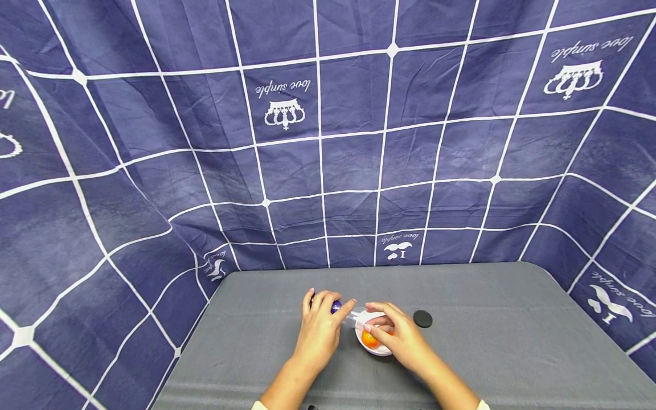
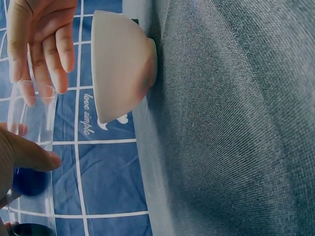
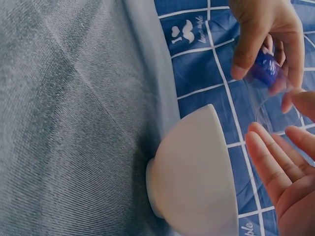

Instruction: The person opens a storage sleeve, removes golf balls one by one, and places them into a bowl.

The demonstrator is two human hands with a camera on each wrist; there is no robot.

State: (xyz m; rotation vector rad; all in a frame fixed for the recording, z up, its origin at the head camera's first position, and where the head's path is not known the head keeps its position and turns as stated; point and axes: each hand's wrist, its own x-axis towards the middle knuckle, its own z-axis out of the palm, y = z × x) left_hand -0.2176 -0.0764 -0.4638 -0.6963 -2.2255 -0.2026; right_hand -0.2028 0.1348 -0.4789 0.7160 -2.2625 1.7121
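Observation:
My left hand (image 1: 318,330) grips a clear plastic cylinder (image 2: 30,115) that lies tipped on its side in the air, its mouth toward the right hand. Inside the cylinder is a blue ball (image 2: 30,182), near the left fingers; the end beyond it looks dark. My right hand (image 1: 405,340) is at the cylinder's mouth, palm turned toward it, fingers nearly straight and fingertips right at the rim. Just below both hands stands a white bowl (image 3: 197,172). An orange ball (image 1: 369,340) shows in the bowl, partly covered by the right hand in the head view.
A round black lid (image 1: 422,319) lies flat on the grey cloth-covered table (image 1: 487,353), right of the bowl. Blue curtain (image 1: 353,165) with white grid lines hangs behind the table and at both sides.

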